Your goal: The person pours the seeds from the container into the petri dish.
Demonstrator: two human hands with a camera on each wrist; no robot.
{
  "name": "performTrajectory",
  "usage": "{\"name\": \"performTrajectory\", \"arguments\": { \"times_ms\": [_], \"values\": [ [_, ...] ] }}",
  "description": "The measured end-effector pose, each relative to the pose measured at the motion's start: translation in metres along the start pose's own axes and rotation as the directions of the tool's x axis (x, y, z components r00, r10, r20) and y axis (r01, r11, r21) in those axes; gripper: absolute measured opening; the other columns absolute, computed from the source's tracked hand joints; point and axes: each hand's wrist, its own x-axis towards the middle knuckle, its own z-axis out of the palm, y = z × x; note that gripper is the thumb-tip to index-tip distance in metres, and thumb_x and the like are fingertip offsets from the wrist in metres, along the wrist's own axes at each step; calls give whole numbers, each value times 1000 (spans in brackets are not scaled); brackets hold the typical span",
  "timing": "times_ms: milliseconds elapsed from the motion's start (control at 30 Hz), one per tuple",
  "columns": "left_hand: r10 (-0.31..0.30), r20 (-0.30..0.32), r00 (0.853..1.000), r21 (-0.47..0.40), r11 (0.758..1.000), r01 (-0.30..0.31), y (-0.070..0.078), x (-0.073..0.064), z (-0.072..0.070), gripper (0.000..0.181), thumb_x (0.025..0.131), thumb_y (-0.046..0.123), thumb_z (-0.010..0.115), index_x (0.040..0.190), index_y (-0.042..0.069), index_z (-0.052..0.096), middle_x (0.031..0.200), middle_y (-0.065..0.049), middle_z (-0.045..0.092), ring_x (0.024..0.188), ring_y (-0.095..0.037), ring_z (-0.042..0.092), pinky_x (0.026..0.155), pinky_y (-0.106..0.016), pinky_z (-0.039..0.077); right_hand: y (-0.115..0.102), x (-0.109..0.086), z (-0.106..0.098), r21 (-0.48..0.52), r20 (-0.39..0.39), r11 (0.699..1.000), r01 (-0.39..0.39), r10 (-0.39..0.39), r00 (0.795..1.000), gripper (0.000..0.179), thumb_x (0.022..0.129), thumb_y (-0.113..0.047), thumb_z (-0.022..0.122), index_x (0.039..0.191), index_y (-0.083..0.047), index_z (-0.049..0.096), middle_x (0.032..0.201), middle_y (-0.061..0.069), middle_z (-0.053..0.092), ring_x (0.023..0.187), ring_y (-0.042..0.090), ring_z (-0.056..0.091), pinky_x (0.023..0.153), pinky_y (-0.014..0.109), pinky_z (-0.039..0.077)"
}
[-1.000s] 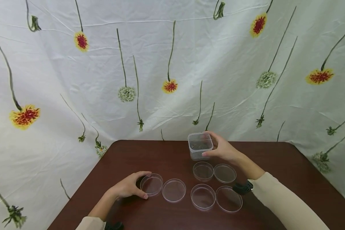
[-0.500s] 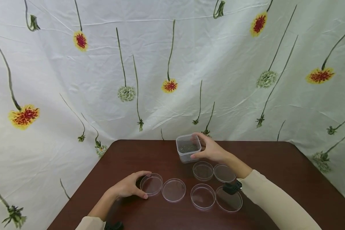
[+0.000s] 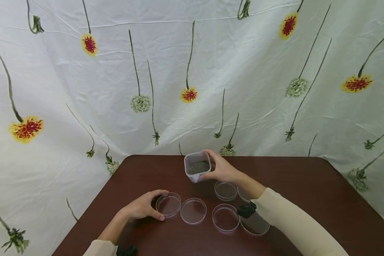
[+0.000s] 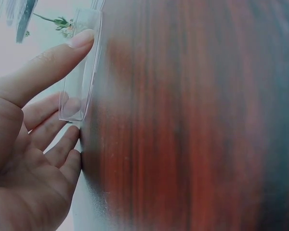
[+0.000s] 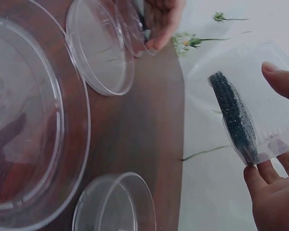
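A clear plastic tub (image 3: 194, 177) with a dark granular material (image 3: 198, 167) in its bottom is held by my right hand (image 3: 225, 171) over the far part of the table. Thumb and fingers grip its right side, and it leans slightly left. In the right wrist view, the granules (image 5: 233, 115) form a dark layer along the tub's base. My left hand (image 3: 143, 207) has thumb and fingers around the left edge of a clear petri dish (image 3: 169, 205) on the table. The left wrist view shows the dish wall (image 4: 82, 79) between thumb and fingers.
Beside the held dish lies another round clear dish (image 3: 193, 211). Several more stand to the right, including a near dish (image 3: 225, 218) and a far dish (image 3: 225, 191); my right forearm partly covers others. A flower-print cloth (image 3: 166, 71) hangs behind the dark brown table (image 3: 291, 177).
My right hand has carried the tub leftward across the back of the table, and the tub has tipped slightly left. My left hand and its petri dish have stayed in place.
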Motion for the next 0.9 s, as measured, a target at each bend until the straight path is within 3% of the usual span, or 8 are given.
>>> {"name": "performTrajectory", "arguments": {
  "times_ms": [267, 433, 667, 900],
  "values": [
    [10, 2, 1000, -19, 1000, -10, -2, 0, 0, 88, 72, 14, 97, 147, 1, 52, 138, -15, 56, 128, -38, 47, 102, -57, 40, 2, 11, 18, -83, -2, 996, 25, -25, 1000, 93, 83, -9, 89, 158, -5, 33, 146, 21, 49, 128, 34, 55, 93, 40, 52],
    [19, 10, 1000, -30, 999, -18, -2, 1, -1, 88, 73, 13, 96, 147, 1, 52, 137, -16, 56, 126, -37, 48, 100, -56, 42, 1, 12, 25, -156, -6, 987, 40, -41, 999, 95, 80, -9, 91, 157, -4, 35, 144, 18, 51, 132, 32, 53, 98, 42, 49],
    [23, 18, 1000, -37, 999, -22, -4, 3, -2, 87, 73, 14, 96, 147, 1, 52, 138, -16, 56, 125, -36, 48, 99, -56, 42, 8, 18, 35, -264, 2, 961, 85, -88, 996, 95, 77, -11, 94, 154, -4, 39, 138, 12, 54, 121, 24, 56, 96, 40, 49],
    [28, 26, 999, -52, 998, -27, -4, 4, -2, 86, 74, 13, 96, 147, 1, 52, 136, -15, 57, 123, -36, 49, 98, -53, 43, 10, 20, 43, -352, 34, 927, 127, -123, 992, 94, 78, -15, 93, 155, -4, 39, 142, 11, 51, 124, 26, 53, 98, 41, 48]
  ]
}}
